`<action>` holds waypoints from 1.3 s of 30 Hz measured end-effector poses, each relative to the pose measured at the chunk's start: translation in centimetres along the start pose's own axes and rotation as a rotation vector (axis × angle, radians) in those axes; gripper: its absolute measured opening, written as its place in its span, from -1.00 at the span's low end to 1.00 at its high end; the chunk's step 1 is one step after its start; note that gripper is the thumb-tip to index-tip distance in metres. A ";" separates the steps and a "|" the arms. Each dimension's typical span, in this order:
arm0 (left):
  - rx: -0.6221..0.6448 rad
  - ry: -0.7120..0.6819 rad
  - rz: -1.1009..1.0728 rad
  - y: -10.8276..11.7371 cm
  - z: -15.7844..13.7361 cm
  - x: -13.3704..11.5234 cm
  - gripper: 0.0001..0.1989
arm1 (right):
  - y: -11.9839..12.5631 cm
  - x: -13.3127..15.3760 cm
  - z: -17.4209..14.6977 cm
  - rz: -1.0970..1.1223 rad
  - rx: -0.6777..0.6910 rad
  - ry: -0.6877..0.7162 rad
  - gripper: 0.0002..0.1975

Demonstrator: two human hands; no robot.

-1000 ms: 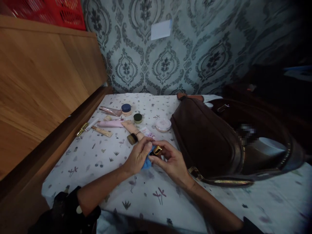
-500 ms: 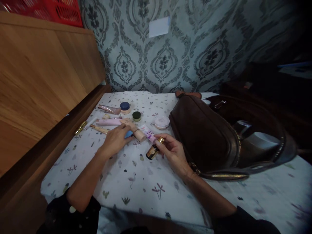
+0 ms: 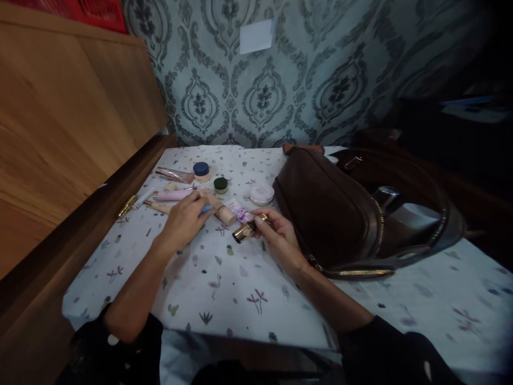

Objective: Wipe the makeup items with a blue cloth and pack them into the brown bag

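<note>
My right hand (image 3: 278,238) is closed around a small dark bottle with a gold cap (image 3: 243,232), held tilted just above the cloth. My left hand (image 3: 183,220) pinches a small blue object (image 3: 206,209); its kind is partly hidden by the fingers. Close beyond the left fingers lies a beige tube (image 3: 225,215), touching or nearly touching a white and purple tube (image 3: 239,210). A pink tube (image 3: 170,195) and a thin wooden-looking stick (image 3: 157,207) lie to the left of the hand. Farther back stand a dark-green-lidded jar (image 3: 220,185) and a blue-lidded jar (image 3: 201,171).
A brown leather bag (image 3: 320,208) gapes open on the right, with items inside. A round pale compact (image 3: 262,194) sits against its left side. A gold tube (image 3: 127,206) lies near the left edge of the patterned tablecloth (image 3: 224,299), beside a wooden cabinet (image 3: 80,96).
My left hand has shifted slightly back from the beige tube, the blue object now lifted in its fingers. The bottle in my right hand has tipped closer to level. The view has shifted a little.
</note>
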State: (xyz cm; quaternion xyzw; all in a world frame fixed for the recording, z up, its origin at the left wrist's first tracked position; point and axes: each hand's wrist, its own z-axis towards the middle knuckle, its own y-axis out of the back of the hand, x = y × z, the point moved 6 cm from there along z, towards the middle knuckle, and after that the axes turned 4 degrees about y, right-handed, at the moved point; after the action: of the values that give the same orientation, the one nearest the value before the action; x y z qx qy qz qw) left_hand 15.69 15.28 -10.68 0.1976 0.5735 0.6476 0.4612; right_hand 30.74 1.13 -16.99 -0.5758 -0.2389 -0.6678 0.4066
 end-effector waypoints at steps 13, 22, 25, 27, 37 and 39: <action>0.244 -0.054 -0.668 -4.7 -2.7 -6.3 -0.70 | -0.7 0.5 -0.7 0.137 0.090 -0.050 -0.55; 0.121 0.020 -0.814 -4.8 -2.4 -5.8 -0.65 | -1.5 1.1 -0.7 0.238 0.152 -0.032 -0.53; 0.007 0.010 -0.612 -3.9 -2.7 -5.4 -0.68 | -1.7 1.2 -1.0 0.264 0.148 -0.066 -0.46; -0.044 0.013 -0.517 -3.4 -3.0 -5.1 -0.68 | -2.0 1.5 -1.2 0.279 0.165 -0.061 -0.44; -0.067 0.195 -0.675 -3.7 -2.6 -6.0 -0.49 | -0.1 3.9 -2.5 0.221 0.227 0.013 -0.57; -0.048 0.257 -0.716 -4.3 -2.5 -5.7 -0.47 | 0.6 4.6 -2.7 0.120 0.222 0.116 -0.60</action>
State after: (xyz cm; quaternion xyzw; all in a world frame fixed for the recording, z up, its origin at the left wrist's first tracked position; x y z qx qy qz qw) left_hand 18.19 8.87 -13.77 -0.1092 0.6441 0.4781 0.5871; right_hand 29.68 -2.52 -13.27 -0.5012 -0.2523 -0.6438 0.5202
